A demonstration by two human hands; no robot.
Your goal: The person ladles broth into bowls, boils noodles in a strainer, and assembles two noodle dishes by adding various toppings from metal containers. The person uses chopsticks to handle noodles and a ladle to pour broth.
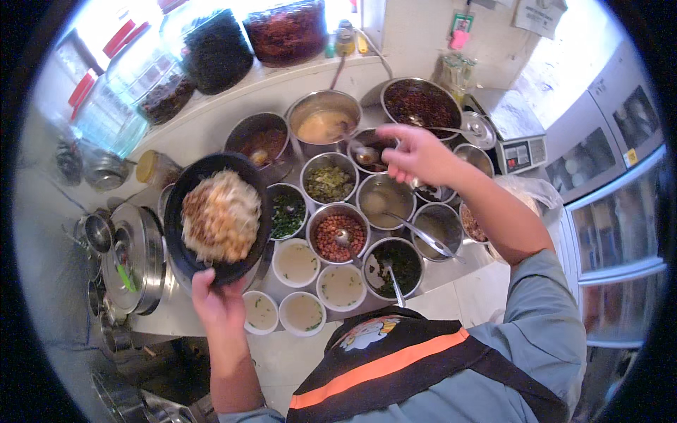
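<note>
My left hand (219, 296) grips the near rim of a black bowl (174, 222). In the bowl lie pale noodles (246, 198) topped with brown minced food (198, 206) and yellowish pea-like pieces (227, 232). My right hand (415, 153) hovers over the steel pots, index finger stretched out and the other fingers curled. Just beside it is a pot of dark sauce with a motion-blurred spoon (366, 155) over it. Whether my fingers hold a handle cannot be seen. Left of that spoon stands a pot of yellowish sauce (320, 127).
Close around stand steel pots of chopped greens (332, 182), peanuts (338, 232), clear liquid (378, 198) and dark leafy food (402, 267). Several white bowls of broth (341, 288) line the counter's near edge. A scale (521, 153) is at right; large jars (211, 53) occupy the sill.
</note>
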